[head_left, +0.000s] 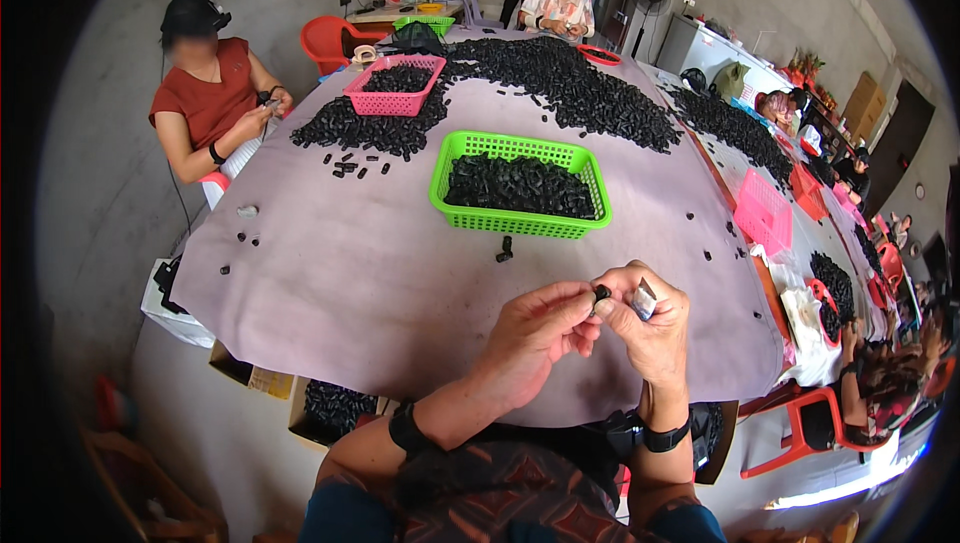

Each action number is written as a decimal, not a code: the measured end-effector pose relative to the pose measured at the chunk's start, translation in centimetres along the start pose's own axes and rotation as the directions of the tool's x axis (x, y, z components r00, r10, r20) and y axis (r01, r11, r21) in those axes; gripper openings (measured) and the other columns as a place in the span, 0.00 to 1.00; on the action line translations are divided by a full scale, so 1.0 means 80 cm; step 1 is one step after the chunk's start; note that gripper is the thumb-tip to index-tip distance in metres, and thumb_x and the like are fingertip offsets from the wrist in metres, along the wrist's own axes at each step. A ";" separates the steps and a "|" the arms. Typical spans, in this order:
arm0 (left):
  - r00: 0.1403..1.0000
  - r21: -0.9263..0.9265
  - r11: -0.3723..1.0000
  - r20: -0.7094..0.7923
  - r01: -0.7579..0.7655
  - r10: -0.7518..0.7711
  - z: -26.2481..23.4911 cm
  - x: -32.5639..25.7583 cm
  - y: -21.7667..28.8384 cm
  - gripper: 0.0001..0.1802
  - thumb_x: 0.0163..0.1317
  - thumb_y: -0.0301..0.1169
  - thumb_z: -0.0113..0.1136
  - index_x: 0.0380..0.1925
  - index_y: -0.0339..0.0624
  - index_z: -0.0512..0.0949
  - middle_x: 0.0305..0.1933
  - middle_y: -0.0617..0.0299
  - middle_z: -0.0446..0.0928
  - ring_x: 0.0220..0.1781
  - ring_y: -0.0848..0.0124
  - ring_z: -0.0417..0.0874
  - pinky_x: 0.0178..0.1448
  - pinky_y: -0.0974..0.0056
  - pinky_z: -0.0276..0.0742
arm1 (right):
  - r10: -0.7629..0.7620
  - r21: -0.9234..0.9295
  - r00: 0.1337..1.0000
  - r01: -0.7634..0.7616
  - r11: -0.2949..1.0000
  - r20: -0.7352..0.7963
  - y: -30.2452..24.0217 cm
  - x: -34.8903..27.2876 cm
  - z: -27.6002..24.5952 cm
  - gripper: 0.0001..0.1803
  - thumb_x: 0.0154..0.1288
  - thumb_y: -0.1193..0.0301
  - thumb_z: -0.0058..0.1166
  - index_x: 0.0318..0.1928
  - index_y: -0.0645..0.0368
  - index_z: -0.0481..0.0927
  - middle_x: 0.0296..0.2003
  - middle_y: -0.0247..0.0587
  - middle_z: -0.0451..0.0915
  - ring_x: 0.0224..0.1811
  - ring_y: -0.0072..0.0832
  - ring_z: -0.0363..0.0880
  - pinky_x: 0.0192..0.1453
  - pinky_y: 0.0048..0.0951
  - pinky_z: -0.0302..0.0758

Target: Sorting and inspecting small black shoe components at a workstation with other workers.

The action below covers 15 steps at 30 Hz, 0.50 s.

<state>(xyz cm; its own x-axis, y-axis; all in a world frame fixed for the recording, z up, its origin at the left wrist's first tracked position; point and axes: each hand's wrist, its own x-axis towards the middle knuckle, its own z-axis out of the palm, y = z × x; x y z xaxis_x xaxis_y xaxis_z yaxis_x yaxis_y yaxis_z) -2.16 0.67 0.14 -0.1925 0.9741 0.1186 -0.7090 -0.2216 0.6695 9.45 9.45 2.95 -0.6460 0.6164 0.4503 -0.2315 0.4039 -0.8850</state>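
Note:
My left hand pinches a small black piece, short and rounded, between thumb and fingertips. My right hand meets it from the other side, its thumb against the piece. Tucked in the right hand's curled fingers is a flat, shiny metal blade. Both hands are raised over the near part of the table. Beyond them stands a green plastic basket filled with black pieces of the same sort. A couple of loose black pieces lie just in front of it.
The table's lilac cover carries a large heap of black pieces at the far side. A pink basket sits on the heap's left part. One person works at the left, another at the far end. More tables stand right.

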 end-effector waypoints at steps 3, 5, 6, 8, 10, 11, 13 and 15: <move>1.000 -0.001 1.000 0.001 0.001 -0.001 0.000 0.000 0.000 0.10 0.64 0.29 0.48 0.40 0.35 0.75 0.32 0.62 0.74 0.30 0.74 0.73 0.34 0.69 0.69 | -0.018 -0.051 1.000 0.018 0.999 -0.010 0.002 0.000 -0.001 0.05 0.55 0.81 0.55 0.33 0.68 0.76 0.25 0.33 0.73 0.27 0.17 0.72 0.30 0.19 0.70; 1.000 -0.003 1.000 0.006 0.010 -0.010 0.000 0.000 0.000 0.10 0.64 0.29 0.49 0.40 0.36 0.75 0.31 0.62 0.74 0.30 0.74 0.73 0.34 0.69 0.69 | -0.019 -0.017 1.000 0.018 1.000 -0.022 0.000 0.000 0.001 0.04 0.55 0.82 0.54 0.34 0.68 0.76 0.25 0.33 0.73 0.27 0.17 0.72 0.30 0.19 0.69; 1.000 -0.003 1.000 0.007 0.008 -0.008 0.000 0.000 0.000 0.10 0.64 0.29 0.49 0.40 0.36 0.75 0.31 0.62 0.74 0.30 0.74 0.73 0.34 0.69 0.69 | -0.021 -0.017 1.000 0.021 1.000 -0.021 0.000 0.000 0.000 0.04 0.55 0.82 0.54 0.34 0.68 0.76 0.25 0.33 0.73 0.27 0.17 0.72 0.30 0.19 0.69; 1.000 -0.016 1.000 0.011 0.012 -0.012 0.000 0.000 -0.001 0.10 0.64 0.29 0.49 0.40 0.36 0.75 0.32 0.62 0.74 0.30 0.74 0.73 0.34 0.69 0.69 | -0.032 -0.038 0.999 0.031 0.999 -0.018 -0.001 -0.001 0.000 0.04 0.55 0.82 0.53 0.33 0.68 0.76 0.26 0.34 0.74 0.27 0.18 0.73 0.30 0.19 0.70; 1.000 -0.018 1.000 0.014 0.010 -0.010 0.000 -0.001 0.000 0.10 0.64 0.29 0.49 0.40 0.36 0.75 0.32 0.61 0.74 0.30 0.74 0.73 0.34 0.69 0.69 | -0.008 0.010 1.000 0.008 1.000 -0.017 -0.006 -0.001 0.002 0.03 0.56 0.82 0.52 0.32 0.68 0.76 0.25 0.35 0.74 0.27 0.19 0.74 0.30 0.19 0.71; 1.000 -0.022 1.000 0.016 0.010 -0.009 0.001 -0.002 0.000 0.10 0.64 0.29 0.49 0.40 0.36 0.75 0.32 0.61 0.74 0.30 0.73 0.73 0.34 0.68 0.69 | 0.019 0.058 1.000 -0.018 0.998 -0.016 -0.009 -0.001 0.003 0.03 0.56 0.83 0.52 0.32 0.69 0.76 0.25 0.36 0.74 0.26 0.20 0.75 0.30 0.20 0.72; 1.000 -0.030 0.999 0.015 0.020 -0.019 0.001 -0.003 0.000 0.10 0.64 0.29 0.48 0.40 0.36 0.75 0.32 0.61 0.75 0.30 0.73 0.74 0.34 0.68 0.69 | 0.012 0.044 0.999 -0.010 0.999 -0.030 -0.013 -0.002 0.004 0.02 0.56 0.83 0.51 0.31 0.69 0.76 0.25 0.36 0.74 0.26 0.20 0.75 0.29 0.20 0.73; 0.999 -0.039 0.999 0.018 0.033 -0.032 0.003 -0.004 0.000 0.10 0.64 0.29 0.48 0.40 0.36 0.75 0.33 0.60 0.75 0.30 0.73 0.74 0.34 0.68 0.69 | 0.004 0.027 0.999 -0.003 1.000 -0.049 -0.014 -0.003 0.003 0.02 0.56 0.83 0.51 0.30 0.69 0.76 0.25 0.37 0.75 0.25 0.20 0.75 0.29 0.20 0.73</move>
<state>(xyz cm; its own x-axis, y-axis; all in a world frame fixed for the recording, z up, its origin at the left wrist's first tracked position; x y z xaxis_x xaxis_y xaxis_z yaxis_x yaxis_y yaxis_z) -1.95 0.38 0.25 -0.1578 0.9813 0.1100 -0.7410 -0.1913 0.6437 9.71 8.70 3.79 -0.6107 0.6504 0.4517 -0.2492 0.3836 -0.8893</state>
